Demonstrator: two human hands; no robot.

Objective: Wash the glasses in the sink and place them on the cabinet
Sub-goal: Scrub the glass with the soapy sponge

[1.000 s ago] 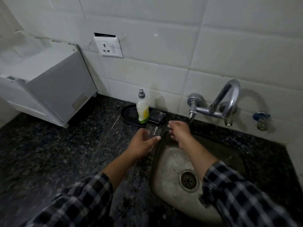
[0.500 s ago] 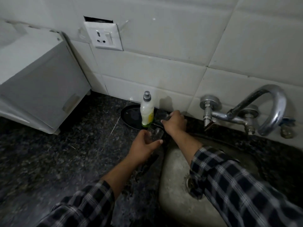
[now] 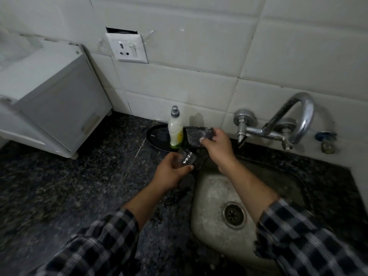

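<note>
Clear glass [image 3: 185,158], blurred, perhaps tilted, in left hand [image 3: 169,174]

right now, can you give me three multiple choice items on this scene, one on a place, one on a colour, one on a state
1. Where does the bottle stand? A on the floor B on a black dish C on a stool
2. Its cap is: A grey B red C blue
3. The left hand is: A open, empty B a bare fist C holding a glass
Answers: B, its base sits on the dish; A, the cap looks grey; C, fingers curl round the glass.
</note>
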